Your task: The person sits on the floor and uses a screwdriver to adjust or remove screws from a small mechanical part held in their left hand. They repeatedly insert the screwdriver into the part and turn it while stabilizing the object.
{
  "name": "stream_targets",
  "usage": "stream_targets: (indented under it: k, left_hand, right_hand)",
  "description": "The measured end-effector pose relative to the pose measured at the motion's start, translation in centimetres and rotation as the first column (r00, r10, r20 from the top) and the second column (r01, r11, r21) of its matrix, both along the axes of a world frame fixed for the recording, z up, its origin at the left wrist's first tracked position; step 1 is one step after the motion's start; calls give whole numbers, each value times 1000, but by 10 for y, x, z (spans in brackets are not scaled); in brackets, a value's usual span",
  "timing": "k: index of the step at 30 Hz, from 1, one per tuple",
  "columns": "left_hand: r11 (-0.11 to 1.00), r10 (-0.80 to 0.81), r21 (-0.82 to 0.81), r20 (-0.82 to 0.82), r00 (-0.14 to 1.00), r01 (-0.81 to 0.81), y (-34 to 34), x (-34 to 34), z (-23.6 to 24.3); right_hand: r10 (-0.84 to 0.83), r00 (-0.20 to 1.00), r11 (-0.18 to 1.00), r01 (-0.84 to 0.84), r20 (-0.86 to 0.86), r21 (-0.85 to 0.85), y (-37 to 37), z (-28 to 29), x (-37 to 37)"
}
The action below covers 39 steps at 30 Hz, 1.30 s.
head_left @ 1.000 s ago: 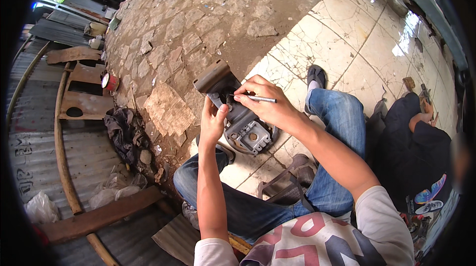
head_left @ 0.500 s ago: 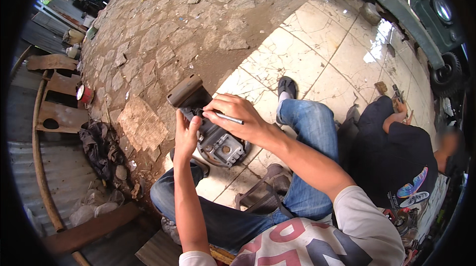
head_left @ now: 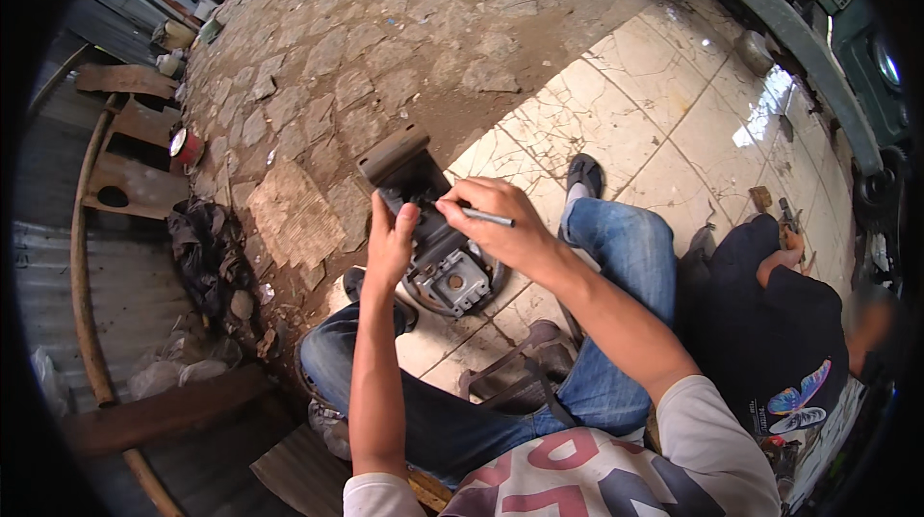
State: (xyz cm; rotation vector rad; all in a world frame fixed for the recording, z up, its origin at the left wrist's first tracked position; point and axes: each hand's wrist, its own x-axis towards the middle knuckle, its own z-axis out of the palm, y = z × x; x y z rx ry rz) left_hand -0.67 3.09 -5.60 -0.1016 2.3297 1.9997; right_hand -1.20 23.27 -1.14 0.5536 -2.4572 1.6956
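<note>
- Assembly (head_left: 435, 240): between your hands, tilted. Brace it firmly; your left hand (head_left: 392, 243) grasps its left side.
- Rod (head_left: 489, 218): pinched in your right hand (head_left: 512, 240). Guide it squarely; your fingers hide the tip, so turn the wrist for sight.
- Strapped item (head_left: 547, 359): below your right hand. Avoid snagging it.
- Cardboard (head_left: 294, 214): left of your left hand, unobstructive.
- Co-worker (head_left: 760, 315): right of your right hand. Limit elbow swing.

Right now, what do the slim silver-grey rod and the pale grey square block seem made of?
The slim silver-grey rod may be smooth metal, given its even sheen, though plastic is possible. The pale grey square block is probably dull cast metal, from its matte, raised edges.
</note>
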Motion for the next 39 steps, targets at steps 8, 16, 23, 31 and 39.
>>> stream_targets:
  k: [8, 16, 23, 31, 39]
  left_hand:
    - [998, -57, -17, -28, 998, 56, -1, 4, -4]
    - [998, -65, 11, -67, 996, 66, 4, 0, -3]
    - [998, -62, -36, -75, 995, 59, 5, 4, -4]
    - [1000, -4, 21, -42, 999, 5, 7, 3, 1]
    - [992, 12, -126, 16, 1000, -10, 2, 6, -1]
  right_hand:
    - [-20, 989, 997, 31, -149, 72, -7, -4, 1]
    - [-11, 989, 1000, 15, -146, 27, -8, -6, -1]
    - [-32, 996, 999, 34, -78, 22, -4, -11, -2]
    - [6, 984, 1000, -1, -177, 30, -8, -11, -5]
    - [-7, 981, 999, 17, -192, 51, -10, -22, -6]
